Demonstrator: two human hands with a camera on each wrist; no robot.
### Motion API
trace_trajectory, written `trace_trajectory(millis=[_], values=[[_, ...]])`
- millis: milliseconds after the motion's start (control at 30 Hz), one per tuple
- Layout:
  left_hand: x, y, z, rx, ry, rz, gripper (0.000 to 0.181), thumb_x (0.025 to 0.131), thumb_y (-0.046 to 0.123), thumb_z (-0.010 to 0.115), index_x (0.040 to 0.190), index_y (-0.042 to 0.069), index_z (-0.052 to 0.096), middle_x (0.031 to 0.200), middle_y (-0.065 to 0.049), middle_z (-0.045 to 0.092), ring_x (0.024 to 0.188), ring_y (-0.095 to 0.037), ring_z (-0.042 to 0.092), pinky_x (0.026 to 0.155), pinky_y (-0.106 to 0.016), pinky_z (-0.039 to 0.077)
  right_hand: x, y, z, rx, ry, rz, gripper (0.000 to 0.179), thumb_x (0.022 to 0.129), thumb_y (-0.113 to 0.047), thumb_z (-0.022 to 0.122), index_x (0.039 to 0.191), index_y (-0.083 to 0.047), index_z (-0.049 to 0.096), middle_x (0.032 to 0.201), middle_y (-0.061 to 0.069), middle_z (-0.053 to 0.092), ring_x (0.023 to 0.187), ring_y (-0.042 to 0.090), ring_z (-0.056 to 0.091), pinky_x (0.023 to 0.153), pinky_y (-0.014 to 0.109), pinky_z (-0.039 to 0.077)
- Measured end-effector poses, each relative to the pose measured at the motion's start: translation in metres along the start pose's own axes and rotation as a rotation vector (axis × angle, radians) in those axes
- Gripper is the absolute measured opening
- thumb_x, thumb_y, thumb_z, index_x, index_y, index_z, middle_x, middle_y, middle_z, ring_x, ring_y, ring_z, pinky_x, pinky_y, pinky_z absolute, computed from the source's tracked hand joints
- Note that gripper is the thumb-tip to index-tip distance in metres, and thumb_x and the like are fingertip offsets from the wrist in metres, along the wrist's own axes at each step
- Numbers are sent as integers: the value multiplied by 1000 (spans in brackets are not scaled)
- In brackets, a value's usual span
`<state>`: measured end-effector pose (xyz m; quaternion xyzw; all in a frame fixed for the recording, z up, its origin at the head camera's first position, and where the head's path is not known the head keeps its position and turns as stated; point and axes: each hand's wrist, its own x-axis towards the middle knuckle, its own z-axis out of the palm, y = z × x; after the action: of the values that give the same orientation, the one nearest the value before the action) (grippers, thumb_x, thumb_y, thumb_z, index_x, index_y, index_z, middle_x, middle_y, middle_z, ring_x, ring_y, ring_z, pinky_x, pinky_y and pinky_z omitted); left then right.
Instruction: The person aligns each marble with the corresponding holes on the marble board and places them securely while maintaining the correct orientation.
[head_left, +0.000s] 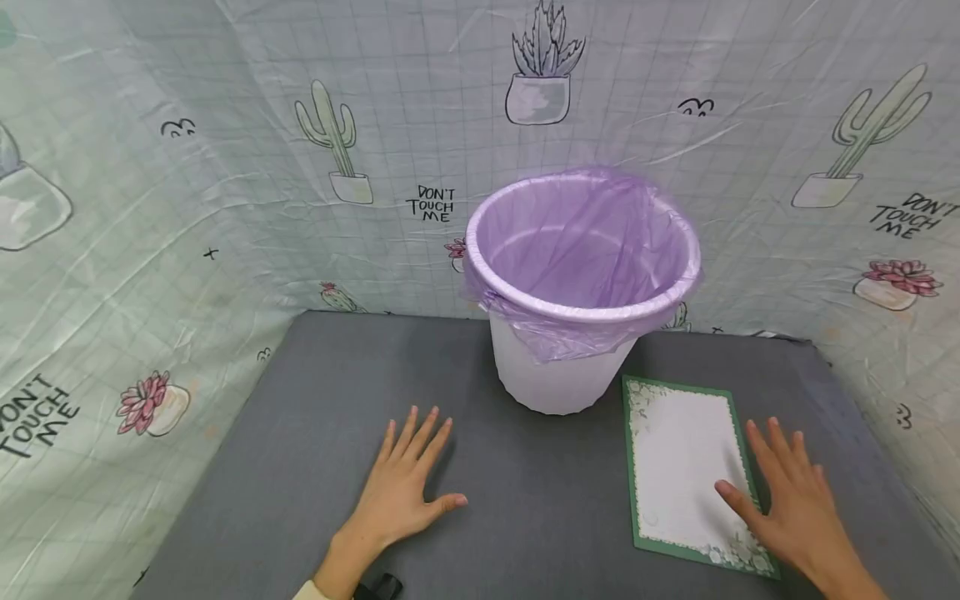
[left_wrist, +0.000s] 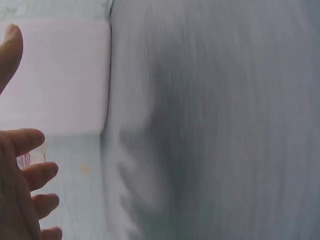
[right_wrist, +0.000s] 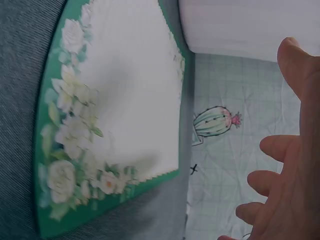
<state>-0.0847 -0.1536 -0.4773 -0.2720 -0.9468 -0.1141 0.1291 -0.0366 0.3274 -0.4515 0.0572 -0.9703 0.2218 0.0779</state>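
Note:
My left hand is spread above the grey tabletop, holding nothing; its shadow falls on the surface in the left wrist view. To the right, my right hand hovers with fingers apart over the lower right edge of a sheet of paper. That sheet is white with a green border and printed white flowers at its corners. Behind and between the hands stands a white bin, upright, lined with a thin purple plastic bag folded over its rim.
A grey cloth-covered tabletop lies under everything. Pale fabric printed with cacti and lettering encloses the back and both sides. A small black object shows at the left wrist.

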Motion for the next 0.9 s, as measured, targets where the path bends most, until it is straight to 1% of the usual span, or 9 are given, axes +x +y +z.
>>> trace_trajectory(millis=[133,200,267,433,500,667,733,800,900], values=[[5,23,8,-112,21,46,93,71,64,58,141,12,24,147,-4,12,132,-32,13,102,-52,12,-4,1,7,46,-14,16,82,85,-33,59,144,-19,4,147,9,-10,129,31,-19,91,64,-12],[9,33,12,-157,27,72,93,71,63,59,141,12,25,147,-3,13,132,-31,13,103,-50,13,-6,0,10,70,-27,38,81,86,-33,58,144,-20,3,147,9,-10,129,30,-20,90,65,-12],[13,44,16,-193,25,99,92,72,63,58,141,13,24,147,-3,13,132,-28,12,103,-49,13,-9,-1,14,93,-36,65,80,86,-34,58,144,-20,4,147,8,-10,129,29,-20,88,68,-9],[23,68,29,-232,-4,161,90,75,66,50,143,16,18,147,-1,13,133,-23,10,104,-47,16,-14,-5,24,170,-25,103,78,85,-32,59,144,-19,9,147,9,-6,130,33,-16,86,71,-5],[28,77,36,-245,-10,182,89,77,67,48,143,15,19,147,-2,13,133,-23,10,103,-46,17,-16,-6,28,187,-9,113,77,85,-31,60,144,-16,12,147,12,-3,130,36,-12,86,71,-2],[41,100,50,-286,3,224,84,80,63,46,141,10,24,145,-7,20,132,-25,17,102,-46,21,-19,-6,36,178,43,164,75,86,-32,59,143,-8,16,144,22,10,130,41,3,86,71,10],[47,108,55,-293,1,244,83,81,62,46,141,9,24,145,-8,21,131,-26,19,102,-45,22,-19,-7,39,174,62,177,74,86,-32,58,142,-5,17,142,26,14,129,43,7,87,69,13],[52,116,59,-296,-14,265,82,82,61,45,141,9,23,145,-9,21,131,-27,20,102,-45,22,-19,-7,42,175,81,182,73,86,-31,59,141,-3,19,141,28,17,128,44,9,89,67,13],[60,126,65,-307,-43,288,82,82,61,44,141,9,21,145,-8,20,131,-26,19,103,-43,21,-19,-8,47,181,103,189,71,86,-29,59,140,-2,20,139,29,18,128,44,9,91,67,12]])
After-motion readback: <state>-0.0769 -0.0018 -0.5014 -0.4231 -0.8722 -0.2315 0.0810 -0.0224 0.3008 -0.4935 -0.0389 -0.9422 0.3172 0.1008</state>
